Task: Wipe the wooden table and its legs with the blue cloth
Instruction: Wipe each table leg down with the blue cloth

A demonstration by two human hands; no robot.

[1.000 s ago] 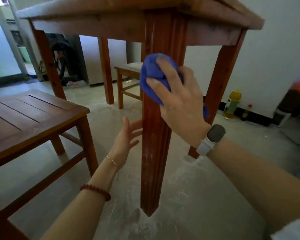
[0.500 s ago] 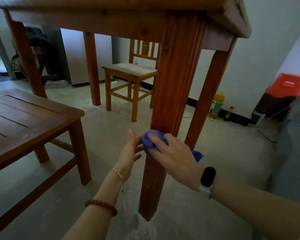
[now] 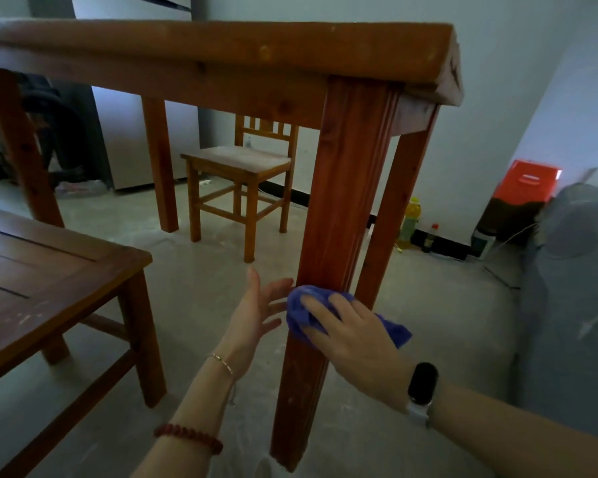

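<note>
The wooden table (image 3: 221, 50) stands above me, seen from below its edge. Its near grooved leg (image 3: 346, 188) runs down the middle of the view. My right hand (image 3: 353, 336) grips the bunched blue cloth (image 3: 299, 312) and presses it against this leg, a little below its midpoint. A corner of the cloth sticks out to the right of my hand. My left hand (image 3: 256, 312) hovers just left of the leg, fingers straight and spread, holding nothing. Whether its fingertips touch the leg I cannot tell.
A low wooden stool (image 3: 49, 288) stands close at the left. A wooden chair (image 3: 239, 167) sits behind the table. A yellow bottle (image 3: 409, 222) and a small dark bottle (image 3: 430, 238) stand by the wall. A red box (image 3: 525, 181) is at the right.
My right hand slid the blue cloth down the leg from near the top to below its middle. The view tilted upward. My left hand stayed beside the leg.
</note>
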